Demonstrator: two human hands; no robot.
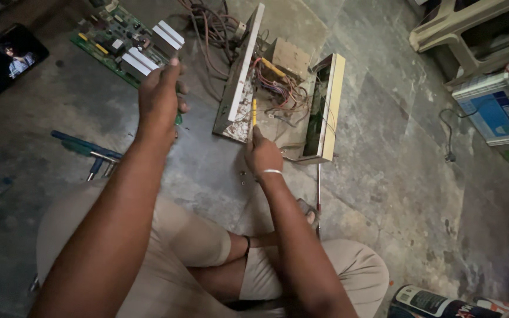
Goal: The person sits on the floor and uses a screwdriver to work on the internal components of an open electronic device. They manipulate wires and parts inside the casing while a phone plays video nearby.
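Note:
An opened white appliance casing [331, 106] lies on the stone floor with tangled wires [278, 88] and a boxy transformer [290, 58] showing inside. My right hand [261, 154] is shut on a yellow-handled screwdriver [254, 112] whose shaft points up into the casing's near edge. My left hand [160, 100] is raised above the floor and closed around a green-handled tool [178, 119], mostly hidden by the fingers. A green circuit board [119, 41] with silver heat sinks lies just beyond the left hand.
A phone with a lit screen [7, 59] lies far left. Blue-handled tools [89, 153] rest left of my knee, a thin metal rod [319, 194] right of my right arm. A battery box [493, 109] and a plastic chair [472, 29] stand at the right, a can [437, 303] below.

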